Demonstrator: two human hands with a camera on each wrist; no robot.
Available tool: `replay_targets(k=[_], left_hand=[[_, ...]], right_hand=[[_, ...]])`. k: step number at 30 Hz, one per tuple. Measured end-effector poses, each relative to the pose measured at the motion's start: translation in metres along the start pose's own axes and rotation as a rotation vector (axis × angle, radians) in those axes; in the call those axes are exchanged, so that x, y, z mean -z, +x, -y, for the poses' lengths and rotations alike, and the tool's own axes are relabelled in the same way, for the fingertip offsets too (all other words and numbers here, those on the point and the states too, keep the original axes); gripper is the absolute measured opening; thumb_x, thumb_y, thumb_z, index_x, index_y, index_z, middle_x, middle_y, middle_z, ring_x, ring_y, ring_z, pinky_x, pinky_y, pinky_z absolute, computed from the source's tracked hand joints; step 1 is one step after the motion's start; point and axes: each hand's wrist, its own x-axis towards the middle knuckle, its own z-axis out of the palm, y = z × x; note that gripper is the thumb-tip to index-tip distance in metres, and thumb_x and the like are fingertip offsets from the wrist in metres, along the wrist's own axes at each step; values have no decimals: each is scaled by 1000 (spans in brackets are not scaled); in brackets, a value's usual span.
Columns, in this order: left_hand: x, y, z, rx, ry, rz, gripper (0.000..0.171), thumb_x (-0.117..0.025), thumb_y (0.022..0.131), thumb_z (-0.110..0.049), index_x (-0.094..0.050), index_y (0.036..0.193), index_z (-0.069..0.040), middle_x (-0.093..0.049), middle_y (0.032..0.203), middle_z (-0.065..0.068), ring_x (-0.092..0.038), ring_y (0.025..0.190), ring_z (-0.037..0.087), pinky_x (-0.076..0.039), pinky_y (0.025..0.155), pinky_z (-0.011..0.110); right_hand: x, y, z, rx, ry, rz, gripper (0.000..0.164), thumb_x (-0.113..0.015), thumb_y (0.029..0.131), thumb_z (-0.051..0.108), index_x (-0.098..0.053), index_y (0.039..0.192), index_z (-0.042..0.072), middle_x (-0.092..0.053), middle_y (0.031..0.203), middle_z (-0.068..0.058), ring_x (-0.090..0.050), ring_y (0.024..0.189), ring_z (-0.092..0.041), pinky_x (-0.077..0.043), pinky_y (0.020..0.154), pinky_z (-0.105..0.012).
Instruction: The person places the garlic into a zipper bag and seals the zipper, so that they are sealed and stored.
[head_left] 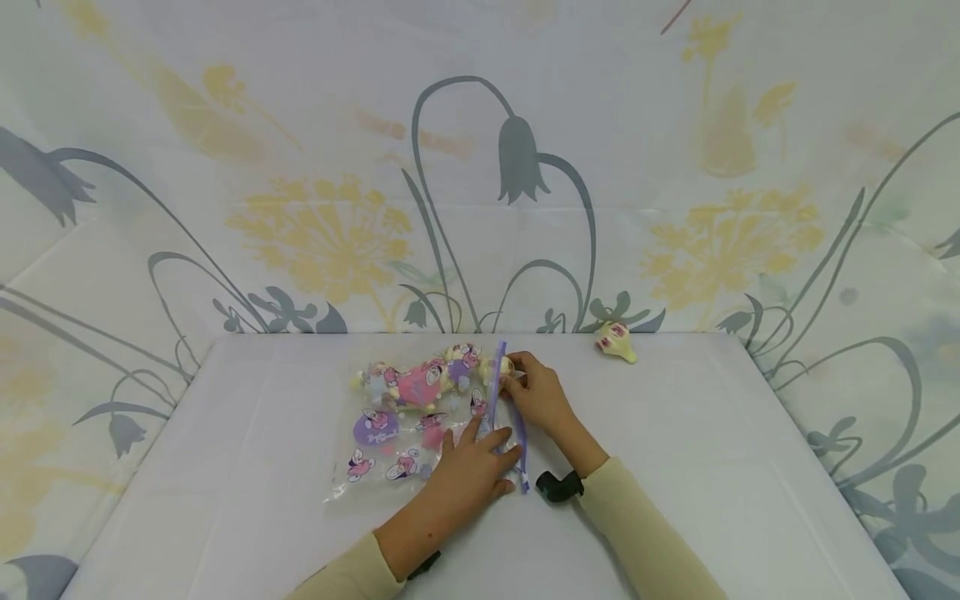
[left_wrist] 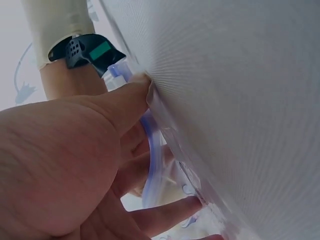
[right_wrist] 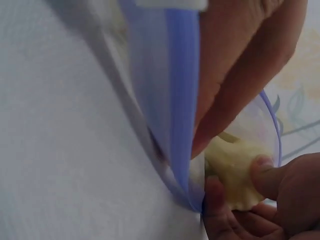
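Note:
A clear zip bag (head_left: 401, 429) with pink and purple cartoon prints lies flat, several pale yellow pieces inside along its far side. Its purple zip strip (head_left: 496, 387) runs down the right end, where the mouth gapes. My left hand (head_left: 468, 471) rests on the bag beside the mouth, fingers spread and thumb near the lower edge. At the far end of the mouth my right hand (head_left: 540, 396) pinches a pale yellow garlic-like bulb (right_wrist: 235, 170) between thumb and fingers. The bulb's scalloped edge shows in the right wrist view; part of it is hidden by the fingers.
Another pale yellow garlic-like bulb (head_left: 615, 341) with magenta patches lies near the table's back edge, right of the bag. The white table (head_left: 712, 433) meets a flower-printed cloth (head_left: 480, 208) at its back and sides. Dark wrist devices (head_left: 558, 486) sit under both wrists.

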Motion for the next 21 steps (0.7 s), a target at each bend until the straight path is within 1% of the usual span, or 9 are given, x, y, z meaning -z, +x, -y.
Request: replay_targets(k=[5, 8, 11, 15, 18, 21], left_hand=[[-1, 0, 1, 3, 13, 4, 48, -77, 94, -43, -71, 140, -30, -58, 154, -3, -46, 147, 46, -50, 100, 72], [-1, 0, 1, 0, 24, 11, 48, -77, 95, -44, -71, 140, -31, -58, 154, -3, -47, 146, 46, -51, 99, 71], [-1, 0, 0, -4, 32, 15, 49, -77, 95, -44, -70, 141, -31, -58, 154, -3, -47, 146, 46, -52, 98, 71], [-1, 0, 0, -6, 37, 10, 49, -77, 95, -44, -70, 141, -30, -58, 154, -3, -47, 147, 47, -53, 97, 71], [-1, 1, 1, -4, 40, 9, 49, -77, 95, -44, -70, 141, -31, -57, 154, -3, -46, 147, 47, -53, 96, 71], [-2, 0, 0, 2, 45, 11, 49, -77, 95, -45, -70, 141, -31, -57, 154, -3, -45, 147, 47, -53, 97, 71]], right_hand=[[-1, -2, 6, 21, -84, 1, 34, -66, 104, 8, -60, 135, -2, -68, 134, -28, -77, 94, -30, -60, 77, -43], [2, -2, 7, 8, -78, 31, 34, -67, 103, 10, -61, 134, -2, -68, 134, -25, -76, 99, -31, -61, 80, -44], [3, 0, 3, -3, -38, 60, 35, -69, 103, 14, -62, 135, 0, -69, 134, -20, -75, 103, -29, -61, 83, -42], [3, 4, -2, 16, 15, 84, 37, -68, 105, 18, -62, 137, 2, -69, 135, -19, -75, 105, -27, -60, 86, -42], [2, 5, -3, 40, 10, 93, 34, -67, 105, 16, -61, 136, 3, -68, 134, -21, -75, 104, -28, -61, 85, -43], [0, 5, -1, 68, -35, 80, 30, -68, 104, 13, -62, 132, 3, -70, 132, -22, -77, 101, -30, -62, 84, -44]])
